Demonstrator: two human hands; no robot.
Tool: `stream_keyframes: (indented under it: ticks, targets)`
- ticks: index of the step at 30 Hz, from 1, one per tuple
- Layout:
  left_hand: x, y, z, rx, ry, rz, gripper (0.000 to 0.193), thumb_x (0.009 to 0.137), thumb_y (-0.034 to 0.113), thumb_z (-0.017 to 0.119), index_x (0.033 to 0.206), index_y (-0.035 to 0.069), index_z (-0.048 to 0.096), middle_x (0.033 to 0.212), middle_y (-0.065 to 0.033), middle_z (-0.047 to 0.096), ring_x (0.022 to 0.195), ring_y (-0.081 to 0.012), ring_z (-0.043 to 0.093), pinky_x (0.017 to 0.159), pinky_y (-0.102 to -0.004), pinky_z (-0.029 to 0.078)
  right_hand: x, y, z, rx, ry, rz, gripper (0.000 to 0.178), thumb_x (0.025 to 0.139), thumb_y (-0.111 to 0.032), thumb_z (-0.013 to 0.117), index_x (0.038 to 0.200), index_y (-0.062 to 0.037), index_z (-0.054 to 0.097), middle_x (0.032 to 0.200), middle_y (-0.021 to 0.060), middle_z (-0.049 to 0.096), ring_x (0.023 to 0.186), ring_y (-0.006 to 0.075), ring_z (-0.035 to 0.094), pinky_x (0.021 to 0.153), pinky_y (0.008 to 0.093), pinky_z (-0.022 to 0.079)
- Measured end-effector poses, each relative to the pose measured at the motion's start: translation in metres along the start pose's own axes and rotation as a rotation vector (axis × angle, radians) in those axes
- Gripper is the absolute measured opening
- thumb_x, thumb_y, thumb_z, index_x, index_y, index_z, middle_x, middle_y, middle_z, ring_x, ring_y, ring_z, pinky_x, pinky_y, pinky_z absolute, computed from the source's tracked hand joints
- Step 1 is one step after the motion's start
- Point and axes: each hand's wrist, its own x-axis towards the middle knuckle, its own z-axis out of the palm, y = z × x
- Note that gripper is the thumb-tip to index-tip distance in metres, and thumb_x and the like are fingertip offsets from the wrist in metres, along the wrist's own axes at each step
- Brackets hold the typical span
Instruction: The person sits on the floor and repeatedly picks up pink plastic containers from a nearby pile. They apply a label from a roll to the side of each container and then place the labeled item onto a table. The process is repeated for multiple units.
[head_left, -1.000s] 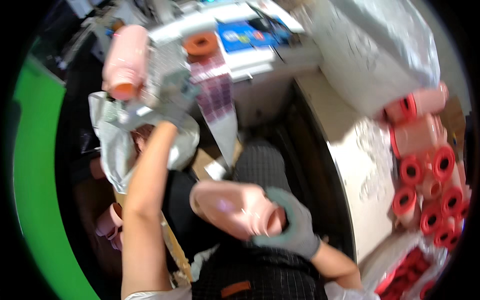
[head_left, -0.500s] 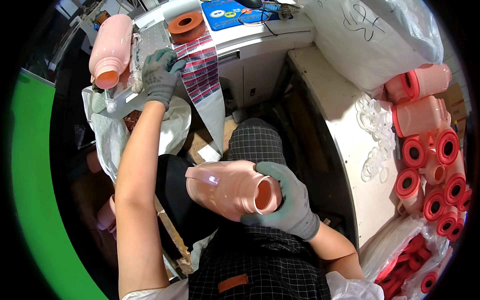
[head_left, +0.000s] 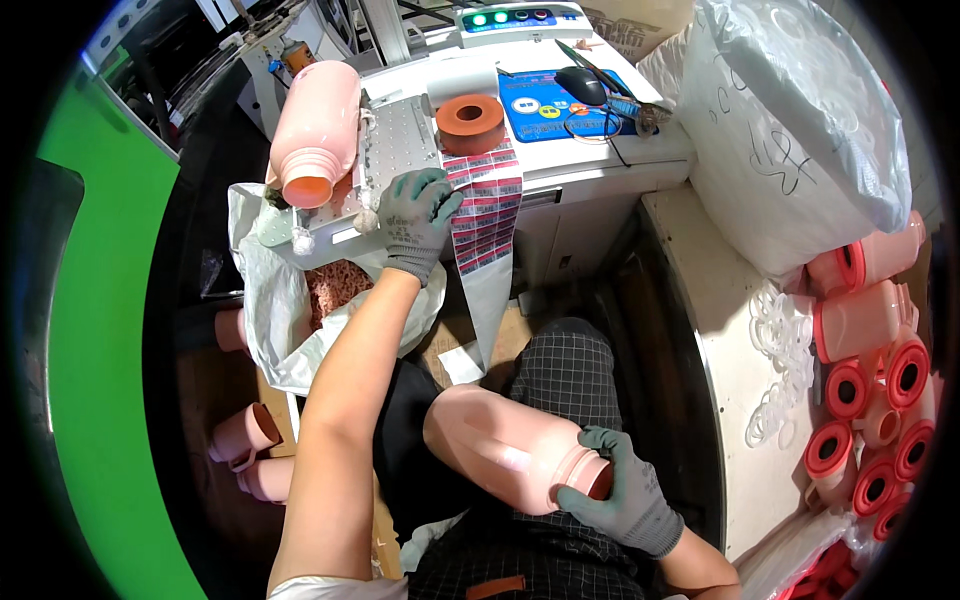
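Across the lap (head_left: 567, 372), a bottle (head_left: 495, 447) is held by the right hand (head_left: 625, 500), fingers wrapped round its neck. At the tabletop's (head_left: 645, 152) front edge, the left hand (head_left: 415, 222) is placed beside the labels (head_left: 488, 218), fingers bent; whether anything is pinched cannot be told.

There are 2 gloved hands (head_left: 413, 220) (head_left: 632, 503), 1 held bottle (head_left: 495, 450), 1 orange roll (head_left: 471, 137) and 1 mouse (head_left: 580, 86).
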Motion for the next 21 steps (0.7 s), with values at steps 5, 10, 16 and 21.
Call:
stream_keyframes:
  ticks: [5,10,16,21]
  targets:
    - [-0.004,0.0,-0.011,-0.041,-0.015,0.002,0.018,0.077,0.026,0.081,0.082,0.013,0.071,0.104,-0.0018,0.07,0.101,-0.0279,0.065,0.088,-0.0443,0.051,-0.006,0.008,-0.007,0.133,-0.048,0.091,0.093,0.083,-0.041,0.087,0.151,0.0025,0.041,0.133,0.025,0.063,0.12,0.0326,0.068,0.102,0.0414,0.054]
    - [-0.009,0.046,-0.079,-0.327,-0.004,-0.239,0.011,0.08,0.016,0.082,0.086,0.01,0.076,0.105,-0.0068,0.07,0.098,-0.0276,0.064,0.09,-0.0398,0.052,-0.009,0.03,0.009,0.477,0.004,-0.011,0.099,0.084,-0.026,0.087,0.161,0.004,0.031,0.15,0.0214,0.054,0.136,0.0265,0.055,0.114,0.0385,0.045]
    - [-0.102,0.109,-0.229,-0.601,-0.092,-0.842,0.01,0.087,0.003,0.078,0.097,0.002,0.079,0.086,-0.0045,0.072,0.079,-0.0137,0.067,0.082,-0.0289,0.055,-0.013,0.04,0.06,0.598,0.084,-0.152,0.104,0.084,-0.025,0.087,0.162,0.0054,0.025,0.156,0.022,0.047,0.137,0.0286,0.054,0.112,0.0416,0.047]
    - [-0.148,0.171,-0.258,-1.031,0.011,-1.541,0.006,0.093,0.004,0.073,0.092,-0.001,0.076,0.078,-0.0014,0.068,0.071,-0.0088,0.062,0.073,-0.0245,0.052,-0.022,0.051,0.067,0.356,0.045,-0.219,0.116,0.083,-0.044,0.089,0.162,0.0077,0.023,0.157,0.0227,0.044,0.139,0.03,0.051,0.115,0.043,0.045]
